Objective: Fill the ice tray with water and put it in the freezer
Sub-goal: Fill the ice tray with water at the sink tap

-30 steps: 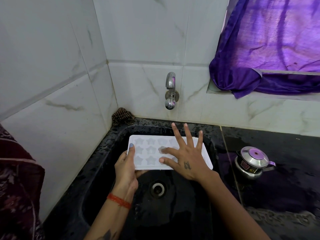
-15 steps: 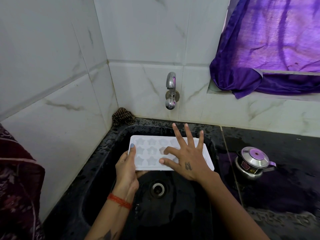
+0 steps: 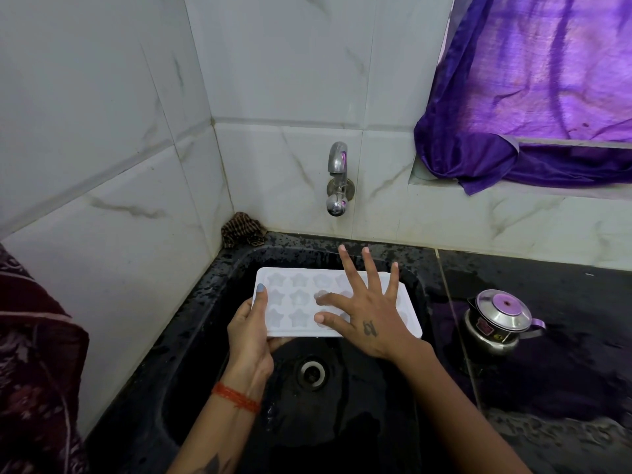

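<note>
The left hand (image 3: 251, 331) is gripping the tray (image 3: 297, 302) by its left end, thumb lying flat on the top face and the other fingers curling underneath. It is holding the tray level above the sink (image 3: 212, 336), over the far half of the basin. The right hand (image 3: 367, 316) is lying over the tray's right half with all fingers spread wide and straight; its index finger and thumb are touching the top face near the middle, while the other three fingers are pointing away toward the wall, and whether they are touching the tray cannot be told. The tray is white, with rows of star-shaped pockets showing between the two hands; whether any water is sitting in them cannot be told.

Just nearer than the left hand, below the tray's near edge, the drain (image 3: 310, 372) is sitting in the wet black basin floor. Beyond the right hand's fingertips, the tap (image 3: 338, 179) is sticking out of the tiled wall, with no stream showing under it. Beyond and to the left of the left hand, a brown cloth (image 3: 241, 229) is bunching in the corner. Well to the right of the right hand, a small steel pot (image 3: 497, 319) with a lid is standing on the black counter (image 3: 564, 371), and above it a purple curtain (image 3: 533, 90) is hanging over the sill.
</note>
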